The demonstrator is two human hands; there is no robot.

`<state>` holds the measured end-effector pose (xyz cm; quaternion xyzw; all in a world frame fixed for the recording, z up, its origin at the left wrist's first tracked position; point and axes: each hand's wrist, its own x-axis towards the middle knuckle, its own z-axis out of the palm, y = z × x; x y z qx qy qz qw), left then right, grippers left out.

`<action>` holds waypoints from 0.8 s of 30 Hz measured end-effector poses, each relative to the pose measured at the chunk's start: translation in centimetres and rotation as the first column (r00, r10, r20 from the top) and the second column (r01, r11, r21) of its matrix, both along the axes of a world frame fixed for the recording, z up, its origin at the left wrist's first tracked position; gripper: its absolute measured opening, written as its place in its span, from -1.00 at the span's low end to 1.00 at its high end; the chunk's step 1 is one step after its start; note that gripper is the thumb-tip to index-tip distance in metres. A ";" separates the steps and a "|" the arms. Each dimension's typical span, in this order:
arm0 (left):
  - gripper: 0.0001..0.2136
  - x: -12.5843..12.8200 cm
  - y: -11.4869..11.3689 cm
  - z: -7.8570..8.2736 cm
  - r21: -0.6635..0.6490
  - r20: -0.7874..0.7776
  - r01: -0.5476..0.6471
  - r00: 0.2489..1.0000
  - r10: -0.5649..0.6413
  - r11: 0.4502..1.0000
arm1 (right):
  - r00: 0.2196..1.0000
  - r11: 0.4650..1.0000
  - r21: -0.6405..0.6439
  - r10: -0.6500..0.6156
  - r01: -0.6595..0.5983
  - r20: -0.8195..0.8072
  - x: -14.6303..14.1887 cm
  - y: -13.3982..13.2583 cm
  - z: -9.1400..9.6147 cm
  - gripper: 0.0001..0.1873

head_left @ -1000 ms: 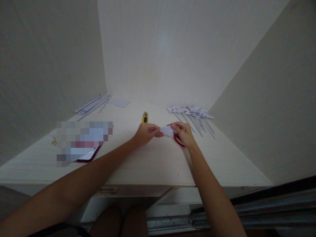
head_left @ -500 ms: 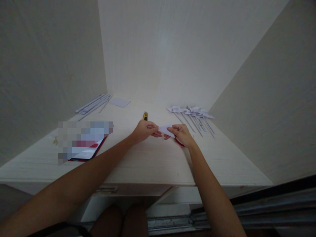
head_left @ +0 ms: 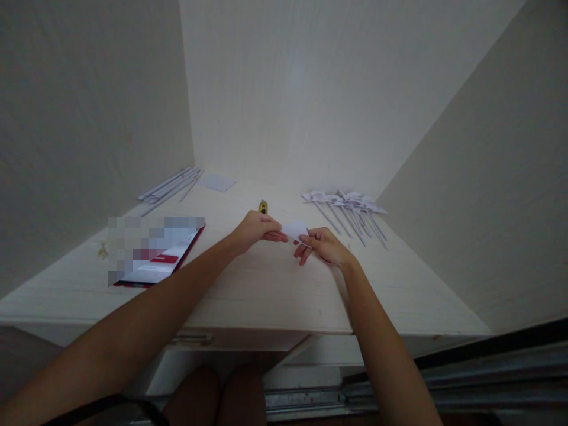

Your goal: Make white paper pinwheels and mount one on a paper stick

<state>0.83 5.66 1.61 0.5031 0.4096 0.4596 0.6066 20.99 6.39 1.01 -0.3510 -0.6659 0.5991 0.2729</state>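
1. Between the two hands, near the middle of the white table (head_left: 261,290), is a small white paper (head_left: 294,229). It seems to be held up a little, off the table top.
2. The paper's long way runs from side to side, from one hand to the other. It looks thinner at its left end and wider at its right end.
3. The left hand (head_left: 261,229) is at the thin end. Its thumb and fingers pinch the tip, and the paper sticks out to the right of them.
4. The right hand (head_left: 323,244) has the wide end. Its thumb presses on the near corner, and some of its other fingers hang spread out below. From this grip, the paper lies to the left and a bit farther off.
5. Neither hand is nearer to the paper, since both touch it. The right hand is a bit closer to the table's front edge than the left hand.
6. Just past the left hand lies a yellow cutter (head_left: 263,207). Farther back on the right is a heap of paper pinwheels (head_left: 352,202).
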 end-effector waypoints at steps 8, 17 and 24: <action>-0.89 -0.4 0.2 -0.2 -0.045 0.022 0.035 0.999 -0.034 0.998 | 0.999 0.990 -0.139 0.020 -0.027 -0.051 -0.1 -0.2 0.5 -0.57; -0.90 -0.2 0.1 0.1 -0.144 0.094 0.005 0.996 0.009 0.990 | 0.994 0.979 -0.197 0.035 -0.055 -0.101 0.0 -0.3 0.7 -0.65; -0.85 -0.3 0.4 0.2 -0.236 0.185 -0.029 0.980 0.074 0.971 | 0.989 0.981 -0.165 0.080 -0.100 -0.122 0.1 -0.9 1.0 -0.30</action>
